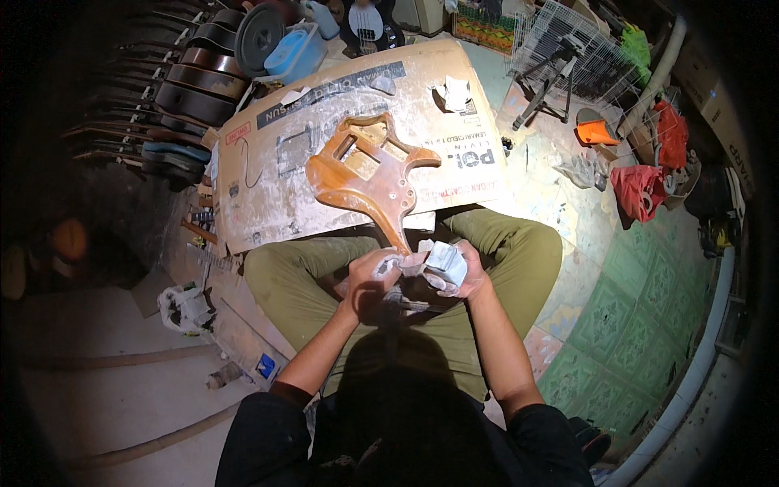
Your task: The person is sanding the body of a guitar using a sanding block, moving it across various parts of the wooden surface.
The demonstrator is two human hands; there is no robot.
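A brown wooden electric guitar body (pixel 376 185), with several cut-out cavities, lies on the dusty cardboard. Its narrow end points toward my lap, between my hands. In my right hand (pixel 473 272) is a pale grey, dusty block (pixel 445 260), its fingers wrapped round the side. My left hand (pixel 372 278) is closed, fingers curled at a pale, crumpled piece of sandpaper (pixel 414 262) that stretches toward the block. Whether the left fingers also touch the guitar's end cannot be made out. Both hands are just above my lap.
The cardboard sheet (pixel 268 174) carries white dust and torn scraps (pixel 454 93). Several guitar bodies stand racked (pixel 191 93) at the far left, beside a plastic tub (pixel 294 55). A black tripod (pixel 552 81), wire cage (pixel 531 36) and red bag (pixel 637 193) are to the right.
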